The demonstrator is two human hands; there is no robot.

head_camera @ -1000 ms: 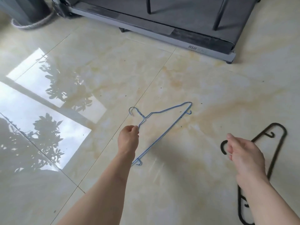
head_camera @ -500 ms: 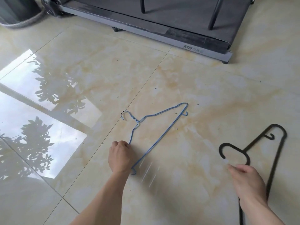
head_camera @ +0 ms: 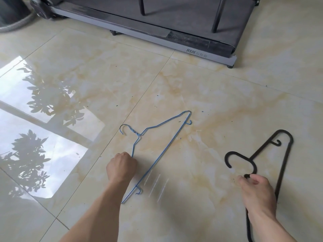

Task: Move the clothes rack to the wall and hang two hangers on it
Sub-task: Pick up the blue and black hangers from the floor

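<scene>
A blue wire hanger [head_camera: 138, 135] lies flat on the glossy tiled floor, hook pointing left. My left hand [head_camera: 121, 167] is a fist closed over its near shoulder wire, just below the neck. To the right lies a black plastic hanger [head_camera: 287, 158], also flat. My right hand [head_camera: 257, 193] pinches it at the base of its hook and covers part of its near arm. No clothes rack can be made out for certain.
A grey treadmill [head_camera: 174, 41] runs across the top of the view, with two dark upright poles [head_camera: 217, 14] over its belt. A dark round base ringed with rope [head_camera: 15, 25] sits at the top left. Window light reflects on the floor at left.
My left hand slid from near the blue hanger's hook down to its shoulder wire and closed there. My right hand dropped from above the black hanger's hook to the hook's base.
</scene>
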